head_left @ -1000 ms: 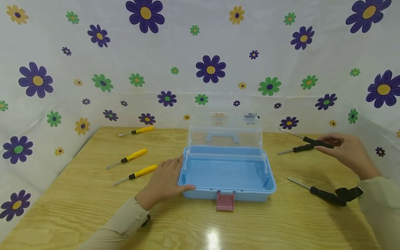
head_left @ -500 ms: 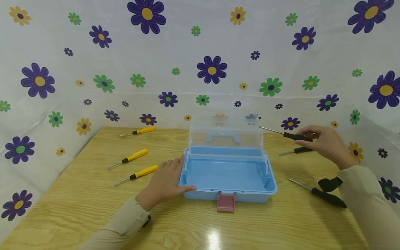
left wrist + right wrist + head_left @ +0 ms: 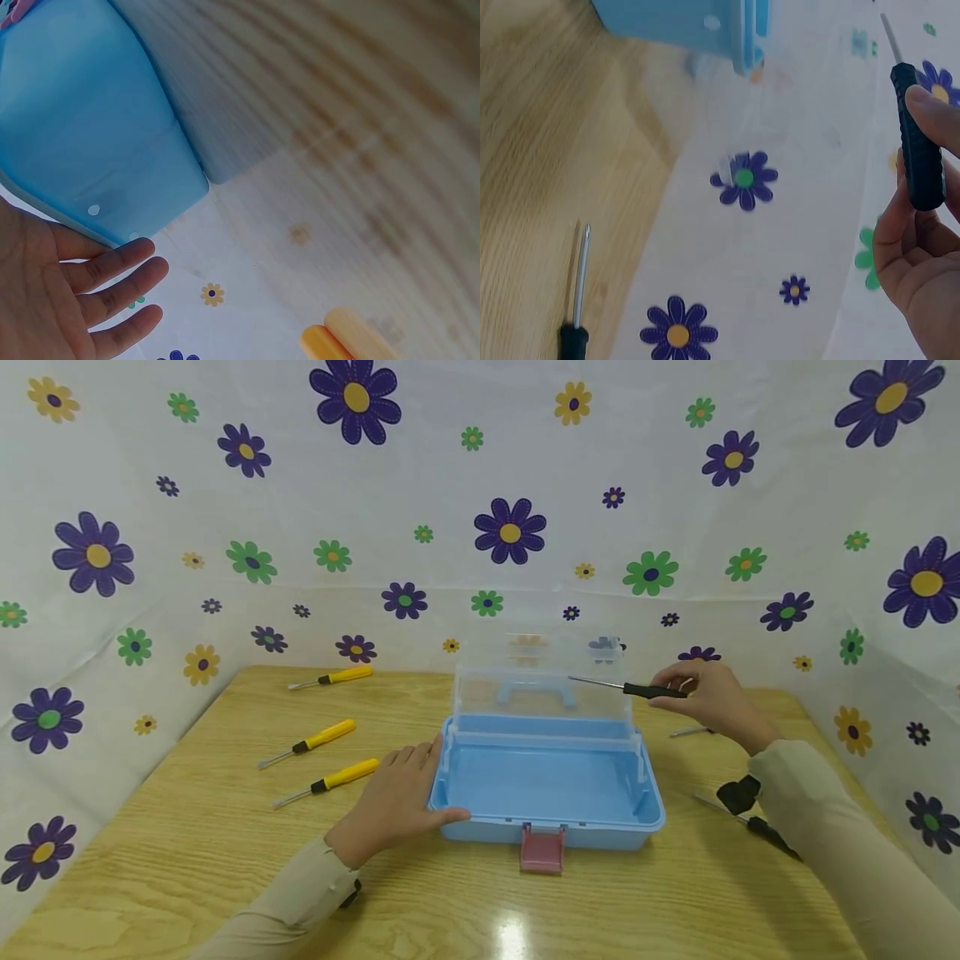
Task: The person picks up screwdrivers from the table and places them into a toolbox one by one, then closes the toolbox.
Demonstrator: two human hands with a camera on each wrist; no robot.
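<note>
A light blue toolbox (image 3: 615, 835) stands on the table, its clear lid (image 3: 480, 693) raised at the back. My left hand (image 3: 397, 793) rests against the box's left end, thumb along the front rim. In the left wrist view its other fingers (image 3: 124, 289) are extended and spread near the box's edge. My right hand (image 3: 712, 697) pinches a black-handled screwdriver (image 3: 645, 691) by its handle, above the box's back right corner. The metal shaft points left, in front of the lid in the head view. A pink latch (image 3: 542, 850) hangs from the box's front.
Yellow-handled screwdrivers lie left of the box: one far back (image 3: 348, 675), one midway (image 3: 330, 732), one nearer (image 3: 352, 772). On the right are two black screwdrivers, one (image 3: 690, 732) partly behind my right hand, another (image 3: 772, 837) partly under the sleeve. A flowered cloth (image 3: 420, 468) hangs behind.
My right hand has carried the black screwdriver leftward from the table's right side to the box's back right corner. My left hand stays on the box.
</note>
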